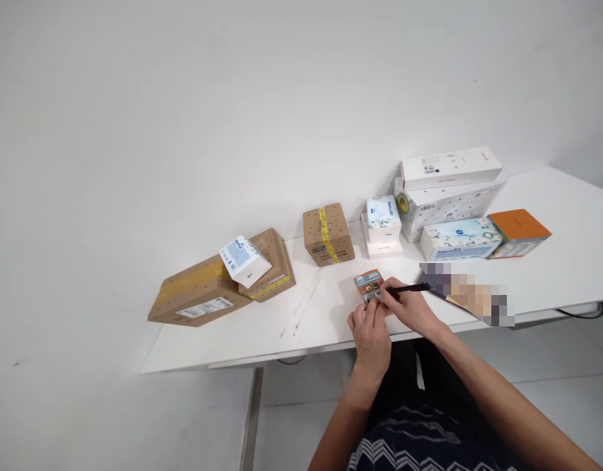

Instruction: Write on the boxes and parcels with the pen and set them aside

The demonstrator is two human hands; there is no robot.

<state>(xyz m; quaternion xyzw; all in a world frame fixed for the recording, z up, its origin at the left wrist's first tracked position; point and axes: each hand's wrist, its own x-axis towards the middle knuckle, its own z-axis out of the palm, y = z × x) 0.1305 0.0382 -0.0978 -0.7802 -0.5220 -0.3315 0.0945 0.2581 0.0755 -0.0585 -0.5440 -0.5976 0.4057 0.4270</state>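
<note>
A small printed card (366,280) in orange and teal lies on the white table in front of me. My left hand (373,333) is closed at its near edge, with bent fingers pressing on it; the card's lower part is hidden under both hands. My right hand (407,309) grips a black pen (413,287) over the card's right side. The fingers hide the pen's tip, so I cannot tell whether it touches the card. Just right of the pen lies a flat item (465,294) that is blurred out.
Brown cartons with yellow tape (201,288) stand at the left, one topped by a white-and-blue tissue pack (245,260). Another carton (328,234) sits mid-table by the wall. White boxes (451,169), more tissue packs (461,239) and an orange-topped box (520,226) crowd the back right.
</note>
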